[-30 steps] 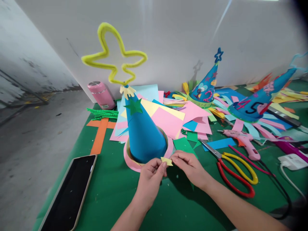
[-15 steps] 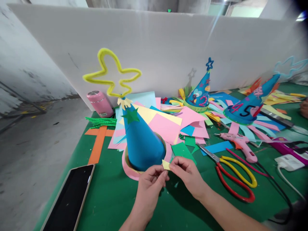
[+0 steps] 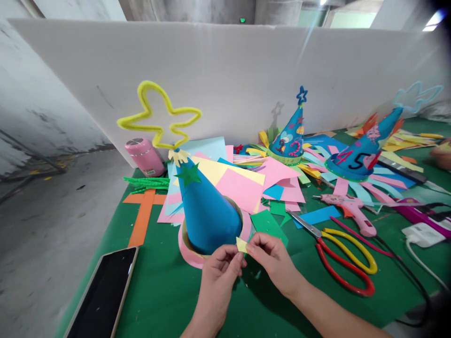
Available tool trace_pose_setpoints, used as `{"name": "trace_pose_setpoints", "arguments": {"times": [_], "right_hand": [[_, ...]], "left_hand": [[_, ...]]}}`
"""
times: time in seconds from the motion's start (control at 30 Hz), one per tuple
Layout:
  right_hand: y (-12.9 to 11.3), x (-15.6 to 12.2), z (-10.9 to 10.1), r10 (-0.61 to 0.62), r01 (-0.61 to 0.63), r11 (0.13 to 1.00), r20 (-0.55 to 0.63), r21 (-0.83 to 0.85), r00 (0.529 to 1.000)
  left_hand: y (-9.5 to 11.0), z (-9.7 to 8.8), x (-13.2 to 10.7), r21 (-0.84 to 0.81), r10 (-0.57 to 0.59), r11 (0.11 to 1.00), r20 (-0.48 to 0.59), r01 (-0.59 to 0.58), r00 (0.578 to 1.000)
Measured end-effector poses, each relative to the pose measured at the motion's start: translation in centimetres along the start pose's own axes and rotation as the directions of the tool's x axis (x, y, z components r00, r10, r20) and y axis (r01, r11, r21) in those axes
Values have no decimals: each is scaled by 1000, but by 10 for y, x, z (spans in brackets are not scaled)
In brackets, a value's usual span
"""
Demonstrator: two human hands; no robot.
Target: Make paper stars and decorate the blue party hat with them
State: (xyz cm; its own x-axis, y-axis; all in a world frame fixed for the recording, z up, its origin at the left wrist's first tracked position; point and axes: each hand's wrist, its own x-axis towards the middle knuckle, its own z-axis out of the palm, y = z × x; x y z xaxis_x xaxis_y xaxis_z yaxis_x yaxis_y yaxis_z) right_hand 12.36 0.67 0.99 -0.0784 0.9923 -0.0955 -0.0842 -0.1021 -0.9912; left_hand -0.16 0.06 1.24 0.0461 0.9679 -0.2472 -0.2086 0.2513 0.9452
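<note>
A small piece of pale yellow paper (image 3: 241, 244) is pinched between the fingertips of my right hand (image 3: 274, 261). My left hand (image 3: 221, 280) is closed beside it, its thumb and fingertips at the paper's lower left edge. Just behind my hands stands a blue paper cone hat (image 3: 211, 218), tilted to the left, with a pink brim (image 3: 189, 256). It bears a green paper star (image 3: 189, 174), a fringed cream collar (image 3: 179, 157) and a yellow pipe-cleaner star (image 3: 169, 111) at its tip.
Scissors (image 3: 322, 233) with red and yellow handles and a pink glue gun (image 3: 347, 206) lie at right. A phone (image 3: 102, 291) lies at left, near a pink bottle (image 3: 145, 157). Paper sheets (image 3: 243, 185) and two decorated hats (image 3: 289, 138) stand behind. Another person's hand (image 3: 442, 155) shows far right.
The view has shifted slightly, so the background sits a little lower and further left. Both hands keep nearly the same pose around the yellow paper.
</note>
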Motion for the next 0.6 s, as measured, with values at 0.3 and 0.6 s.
{"name": "trace_pose_setpoints", "arguments": {"times": [0.3,0.6], "right_hand": [[-3,-1,6,124,-117,983,-45,145,991],[2,0,9,201,-186,953,-39,240,979]], "left_hand": [[-3,-2,2,26,-3,1000,28,3,1000],[-4,-1,3,-10,-1,1000,19,1,1000]]}}
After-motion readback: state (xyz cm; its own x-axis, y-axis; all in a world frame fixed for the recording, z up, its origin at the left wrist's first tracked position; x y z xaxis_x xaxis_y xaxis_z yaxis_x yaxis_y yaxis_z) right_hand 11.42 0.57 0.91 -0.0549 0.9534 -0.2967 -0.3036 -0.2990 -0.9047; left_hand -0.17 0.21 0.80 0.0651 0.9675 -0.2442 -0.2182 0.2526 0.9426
